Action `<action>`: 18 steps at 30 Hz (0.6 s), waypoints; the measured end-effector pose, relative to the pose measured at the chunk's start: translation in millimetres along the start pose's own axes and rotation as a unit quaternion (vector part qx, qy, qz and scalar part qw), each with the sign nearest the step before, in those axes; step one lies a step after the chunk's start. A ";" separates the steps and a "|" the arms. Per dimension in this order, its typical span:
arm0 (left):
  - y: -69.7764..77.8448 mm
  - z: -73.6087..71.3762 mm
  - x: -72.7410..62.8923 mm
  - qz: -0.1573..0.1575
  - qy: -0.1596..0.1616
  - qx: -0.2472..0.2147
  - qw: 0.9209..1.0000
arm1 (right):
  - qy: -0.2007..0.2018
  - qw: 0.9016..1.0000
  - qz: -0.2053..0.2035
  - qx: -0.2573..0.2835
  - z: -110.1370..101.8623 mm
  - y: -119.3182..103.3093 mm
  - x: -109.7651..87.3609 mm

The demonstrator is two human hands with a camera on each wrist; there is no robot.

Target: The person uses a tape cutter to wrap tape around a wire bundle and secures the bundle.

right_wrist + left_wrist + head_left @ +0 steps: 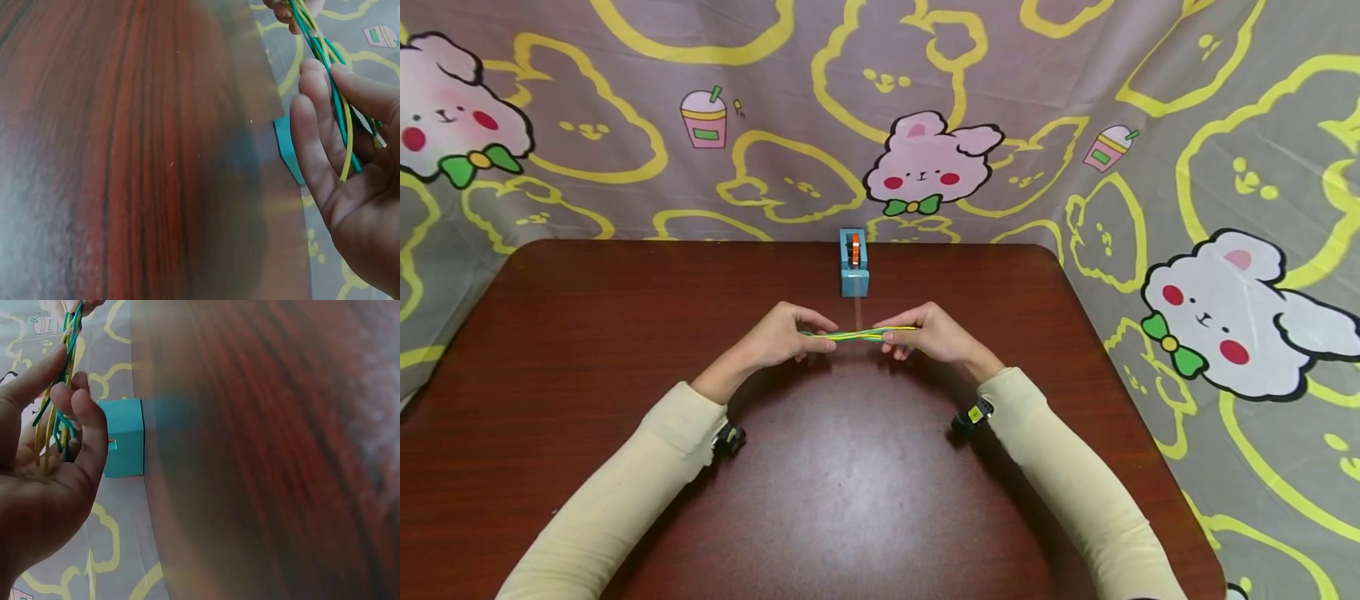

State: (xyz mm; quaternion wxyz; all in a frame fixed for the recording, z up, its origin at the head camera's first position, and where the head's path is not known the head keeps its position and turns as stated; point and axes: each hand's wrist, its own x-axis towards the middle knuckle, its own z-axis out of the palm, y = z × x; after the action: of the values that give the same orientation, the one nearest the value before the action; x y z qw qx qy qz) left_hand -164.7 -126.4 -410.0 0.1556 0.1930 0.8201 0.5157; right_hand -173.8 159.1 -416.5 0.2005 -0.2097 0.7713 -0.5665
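Observation:
A bundle of thin green and yellow wires (859, 336) stretches sideways between the two hands, above the table. My left hand (786, 336) pinches its left end between thumb and fingers; loose wire ends (47, 440) lie along the palm in the left wrist view. At the other end, my right hand (927, 333) pinches the bundle, and a few wire ends (347, 137) reach its palm. Just beyond the hands stands a blue tape dispenser (854, 283) with an orange-cored roll. From it a strip of clear tape (859, 310) runs toward the middle of the bundle; whether they touch, I cannot tell.
The dark brown wooden table (857, 492) has a bright glare patch in front of the hands. A patterned cloth (775, 108) hangs behind the table and along its sides. Small dark devices (727, 437) are strapped at both wrists.

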 end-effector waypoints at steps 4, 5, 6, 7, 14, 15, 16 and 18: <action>3.1 -2.4 -0.3 -0.022 -0.016 0.012 1.000 | 0.020 0.998 -0.032 -0.048 1.8 -0.4 -1.9; 3.4 -2.7 0.1 -0.028 -0.018 0.012 0.999 | 0.026 0.997 -0.040 -0.062 2.3 -0.5 -2.6; 3.5 -3.0 0.6 -0.034 -0.020 0.012 0.999 | 0.031 0.995 -0.047 -0.076 2.8 -0.5 -3.2; 3.9 -3.2 0.9 -0.041 -0.021 0.012 0.999 | 0.038 0.993 -0.057 -0.093 3.2 -0.8 -4.1; 5.8 -4.3 2.2 -0.055 -0.027 0.024 0.998 | 0.065 0.956 -0.170 -0.230 4.4 -0.9 -7.5; 6.3 -4.1 2.2 -0.054 -0.026 0.024 0.998 | 0.067 0.947 -0.188 -0.253 4.2 -0.5 -7.6; 6.3 -4.0 2.2 -0.053 -0.024 0.025 0.998 | 0.071 0.937 -0.205 -0.275 4.2 -0.6 -8.0; 5.7 -3.4 2.3 -0.048 -0.019 0.026 0.998 | 0.075 0.917 -0.232 -0.314 3.9 -0.9 -8.8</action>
State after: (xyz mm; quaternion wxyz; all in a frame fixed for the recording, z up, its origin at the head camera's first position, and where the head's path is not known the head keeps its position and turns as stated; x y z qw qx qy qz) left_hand -167.4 -125.8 -403.5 0.1904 0.1671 0.8385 0.4824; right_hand -164.2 160.6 -416.1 -0.0711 -0.3924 0.8518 -0.3397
